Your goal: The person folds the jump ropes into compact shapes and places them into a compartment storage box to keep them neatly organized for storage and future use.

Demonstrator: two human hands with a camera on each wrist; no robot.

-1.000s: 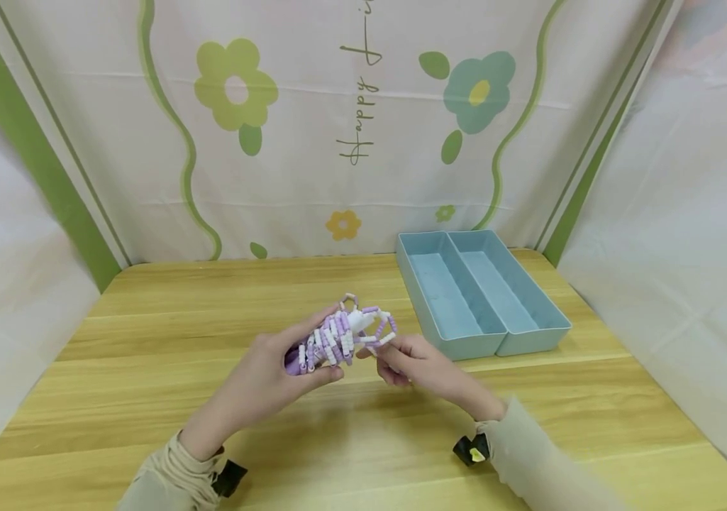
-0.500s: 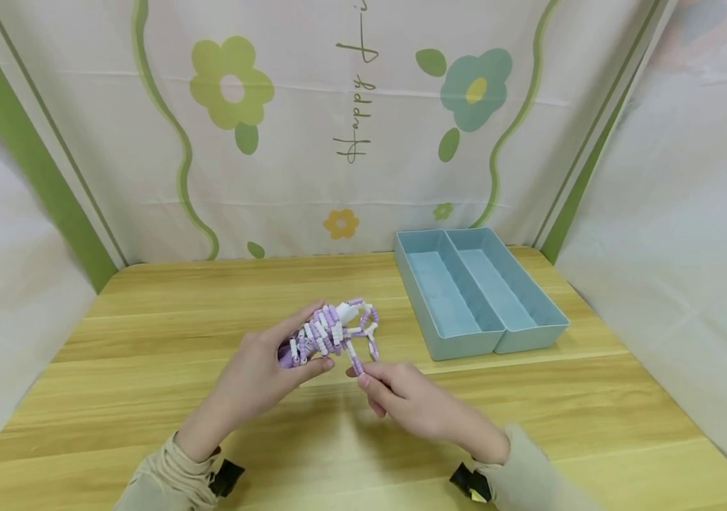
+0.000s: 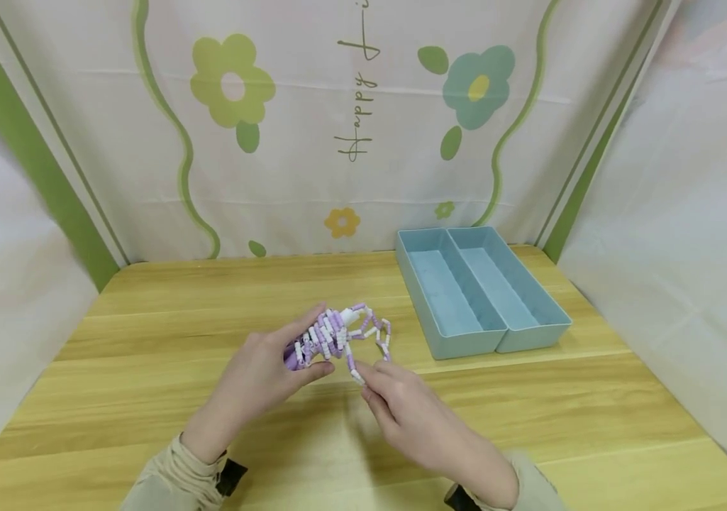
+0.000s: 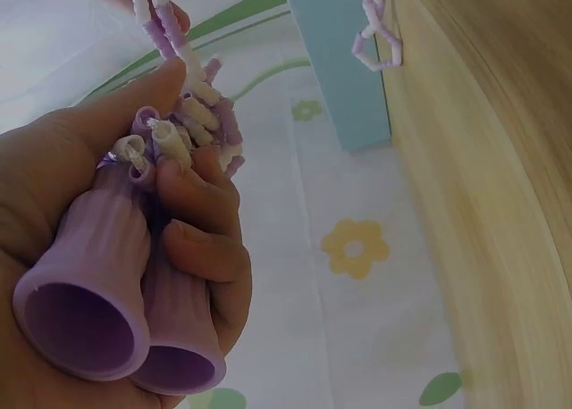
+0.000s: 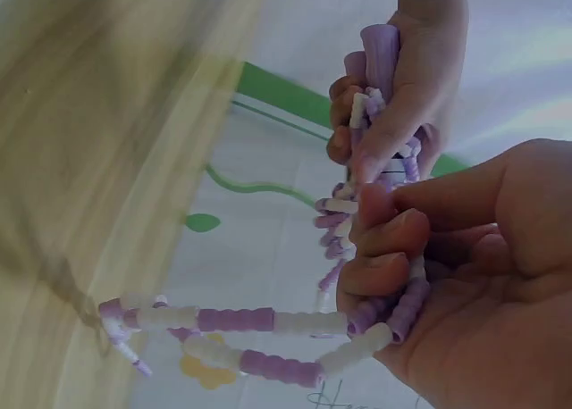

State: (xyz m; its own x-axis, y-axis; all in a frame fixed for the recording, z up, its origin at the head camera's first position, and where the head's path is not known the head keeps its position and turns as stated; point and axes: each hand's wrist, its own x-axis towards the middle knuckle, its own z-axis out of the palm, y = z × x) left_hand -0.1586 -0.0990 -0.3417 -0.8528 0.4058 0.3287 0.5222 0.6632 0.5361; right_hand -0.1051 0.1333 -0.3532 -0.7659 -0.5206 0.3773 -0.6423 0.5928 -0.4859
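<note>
My left hand (image 3: pixel 264 372) grips a bundled beaded jump rope (image 3: pixel 328 335) in purple and white over the table. Its two purple handles (image 4: pixel 98 235) lie side by side in the palm in the left wrist view, flared ends toward the camera. Turns of beaded cord are wrapped about the bundle beyond the fingers. To the right, my right hand (image 3: pixel 417 419) pinches a strand drawn off the wrap. In the right wrist view, curled fingers hold that beaded strand (image 5: pixel 237 320), and a loop of it hangs away. Another loose loop dangles past the bundle's far end.
Two light blue trays stand side by side at the back right of the wooden table (image 3: pixel 146 319), the left tray (image 3: pixel 465 346) nearer my right hand than the right tray (image 3: pixel 534 339). A printed flower cloth (image 3: pixel 299 170) hangs behind the table.
My right hand has come down and toward me, first off the far-end loops, then pulling a strand from the bundle. My left hand shifted slightly left and keeps its grip.
</note>
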